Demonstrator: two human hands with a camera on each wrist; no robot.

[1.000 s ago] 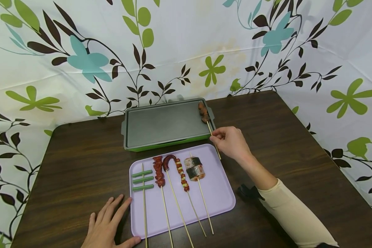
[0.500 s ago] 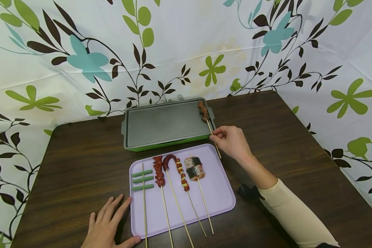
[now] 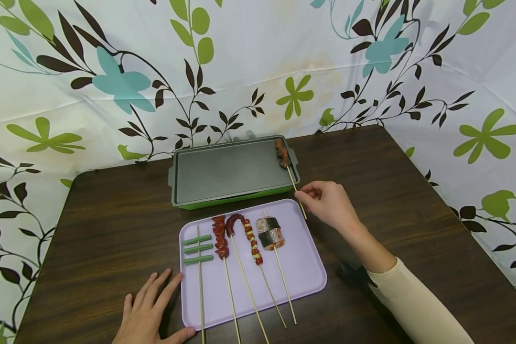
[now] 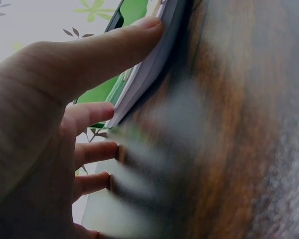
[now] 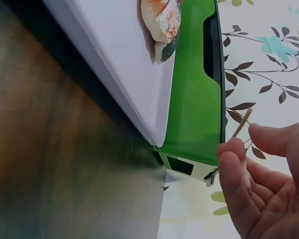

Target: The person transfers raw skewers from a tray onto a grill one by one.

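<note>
Our right hand (image 3: 328,203) reaches toward the meat skewer (image 3: 289,172), whose brown meat pieces lie on the right end of the grey griddle (image 3: 228,169) while its stick slants down over the green front rim toward the lilac tray (image 3: 301,267). In the head view our thumb and forefinger sit right at the lower part of the stick; in the right wrist view the stick's tip (image 5: 240,124) shows just beside the fingertips (image 5: 229,152), and the fingers are curled loosely. We cannot tell for sure whether they pinch the stick or only touch it.

Our left hand (image 3: 148,310) rests flat on the dark wooden bench (image 3: 112,220), fingers straight and spread, with the thumb lying against the near left corner of the tray. The left wrist view shows the thumb (image 4: 104,47) touching the tray's edge, holding nothing.

On the tray lie four more skewers side by side: one with green pieces (image 3: 197,248) at the left, a red meat one (image 3: 220,236), a curved octopus-and-sausage one (image 3: 245,234), and a salmon roll skewer (image 3: 270,232) at the right. Their sticks point toward us. A leaf-patterned cloth (image 3: 258,62) hangs behind the bench.
</note>
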